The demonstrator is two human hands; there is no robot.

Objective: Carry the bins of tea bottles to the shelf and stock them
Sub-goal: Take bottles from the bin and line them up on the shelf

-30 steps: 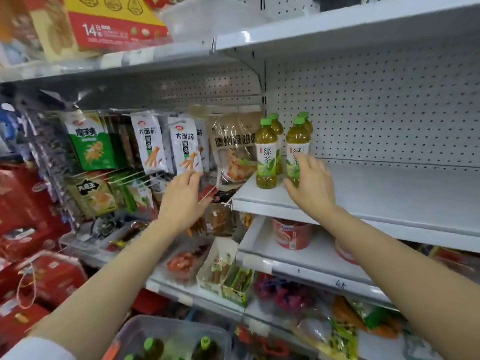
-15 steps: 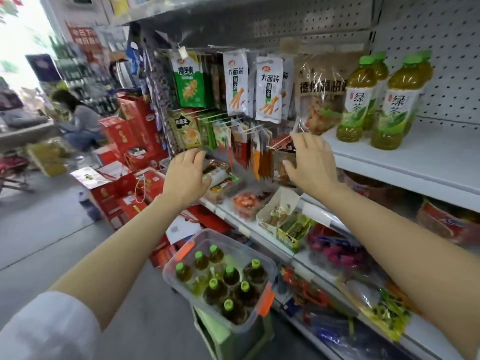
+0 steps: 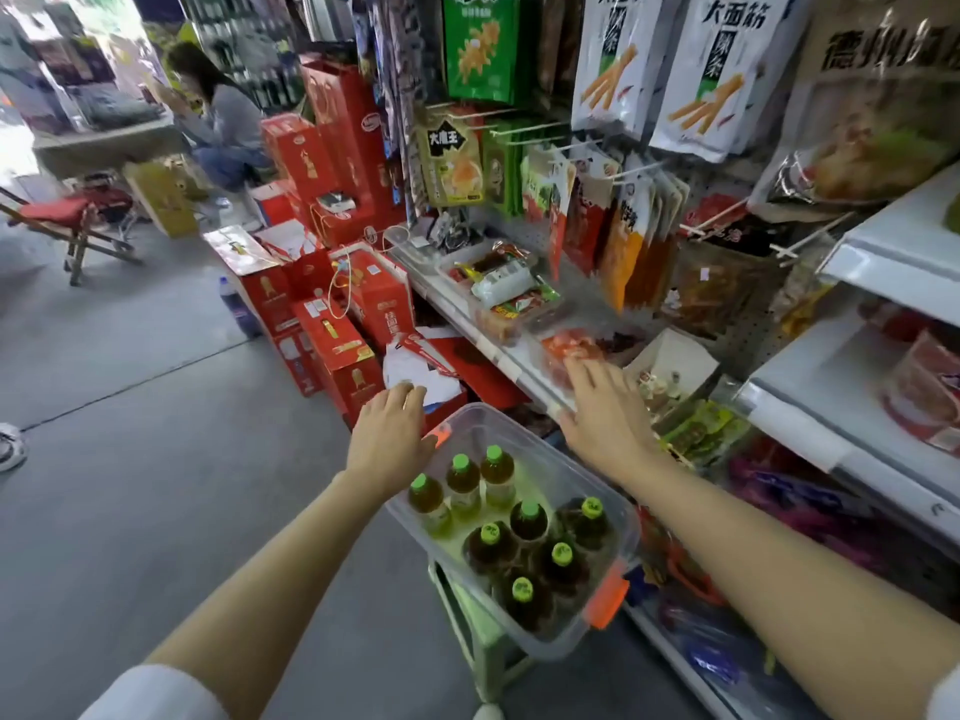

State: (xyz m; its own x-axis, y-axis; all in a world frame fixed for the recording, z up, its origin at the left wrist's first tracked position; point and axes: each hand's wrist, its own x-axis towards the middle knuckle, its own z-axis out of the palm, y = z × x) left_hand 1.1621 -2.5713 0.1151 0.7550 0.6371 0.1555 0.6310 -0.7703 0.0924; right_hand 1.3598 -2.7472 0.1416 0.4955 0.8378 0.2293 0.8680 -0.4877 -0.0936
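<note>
A clear plastic bin with orange latches sits on a pale green stool beside the shelving. It holds several tea bottles with green caps, some light green and some dark. My left hand hovers over the bin's far left corner, fingers spread, holding nothing. My right hand is above the bin's far right edge, also empty with fingers apart. The white shelf where bottles stand is at the upper right edge; its bottles are out of view.
Hanging snack packs and trays of snacks fill the rack ahead. Red gift boxes are stacked on the floor to the left. A person crouches at the back left near a folding stool.
Both hands have come down from the upper shelf to just above the bin. My view has dropped and turned left, so the stocked bottles have left the frame.
</note>
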